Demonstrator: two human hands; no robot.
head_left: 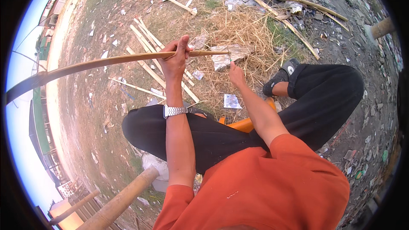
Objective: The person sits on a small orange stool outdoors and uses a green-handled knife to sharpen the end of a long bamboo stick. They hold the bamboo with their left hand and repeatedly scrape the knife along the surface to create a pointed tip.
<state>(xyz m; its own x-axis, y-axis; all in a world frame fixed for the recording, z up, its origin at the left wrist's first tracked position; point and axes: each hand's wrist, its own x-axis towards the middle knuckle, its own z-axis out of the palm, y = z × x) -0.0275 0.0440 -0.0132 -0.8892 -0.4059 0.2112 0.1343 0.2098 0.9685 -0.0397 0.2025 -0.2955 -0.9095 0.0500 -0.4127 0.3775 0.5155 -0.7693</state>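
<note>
Orange sleeves (179,194) ended above bare forearms (180,153) stretched forward, the right slanting inward. The left hand (174,61), thumb raised, had its grip closed around a smooth bamboo strip (106,61), which bowed out leftward and tapered rightward over a rough grey block (222,62). The right hand (237,76), near that tip, had its grip curled around a slim item (231,61), mostly hidden. Dry straw (238,25) lay beyond.

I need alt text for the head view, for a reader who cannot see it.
A left hand holds a long bamboo strip, its end over a pale block, while the right hand grasps a small, unclear object near that end. Loose strips and straw lie on the ground.
</note>
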